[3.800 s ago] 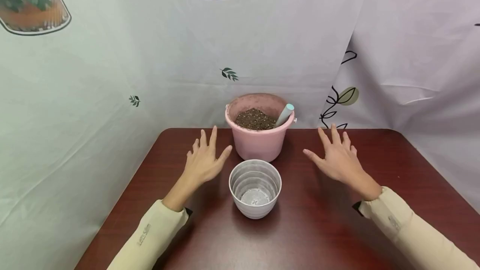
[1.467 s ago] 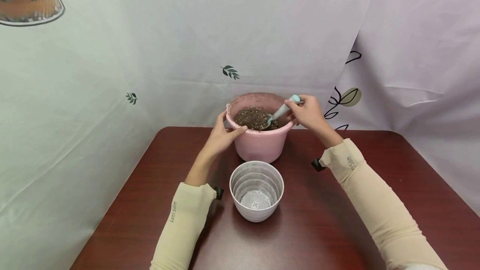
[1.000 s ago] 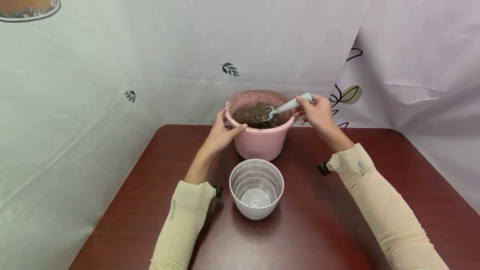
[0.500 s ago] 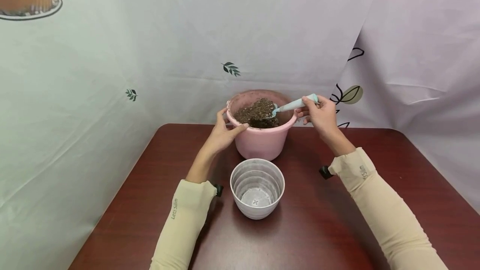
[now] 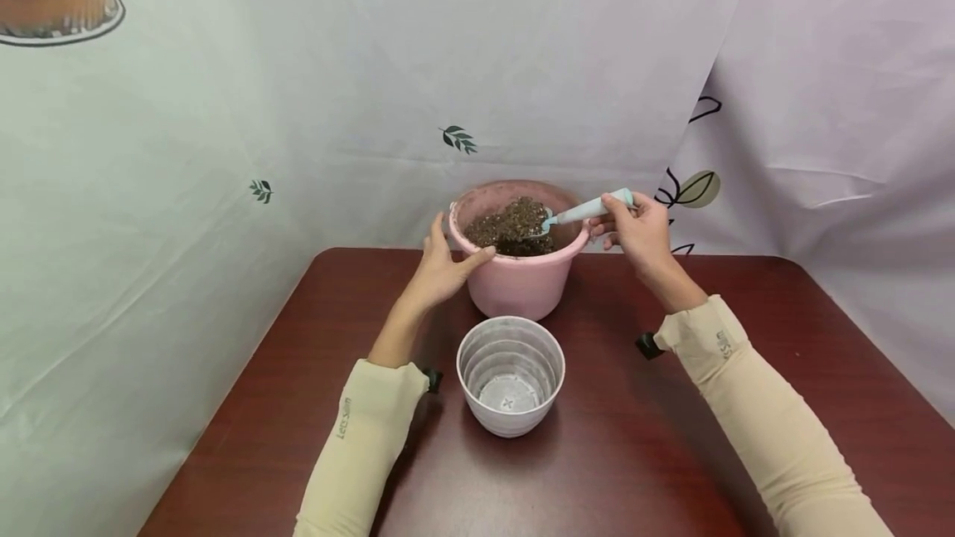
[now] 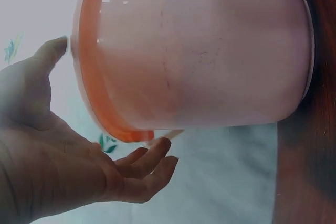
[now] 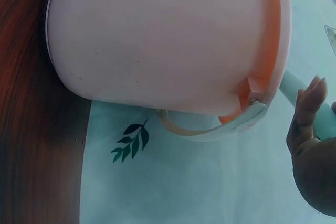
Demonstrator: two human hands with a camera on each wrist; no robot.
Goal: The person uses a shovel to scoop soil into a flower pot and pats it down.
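A pink bucket (image 5: pixel 518 284) of dark soil (image 5: pixel 485 226) stands at the back of the table. My right hand (image 5: pixel 637 230) pinches the pale blue handle of a garden trowel (image 5: pixel 593 207) over the bucket's right rim. Heaped soil covers the trowel's blade. My left hand (image 5: pixel 440 268) is spread at the bucket's left side, thumb tip right at the rim; in the left wrist view its fingers (image 6: pixel 152 163) bend loosely beside the bucket wall. In front of the bucket sits a whitish ribbed plant pot (image 5: pixel 511 375), with only its bare bottom showing inside.
The dark red wooden table (image 5: pixel 642 446) has rounded back corners. White printed cloth (image 5: pixel 358 89) hangs close behind the table and along its sides. The bucket's bail handle (image 7: pixel 210 129) hangs down at its back.
Both hands came from over the table to the bucket. My right hand took the trowel and raised a heap of soil. Lately my left fingers have loosened from the rim.
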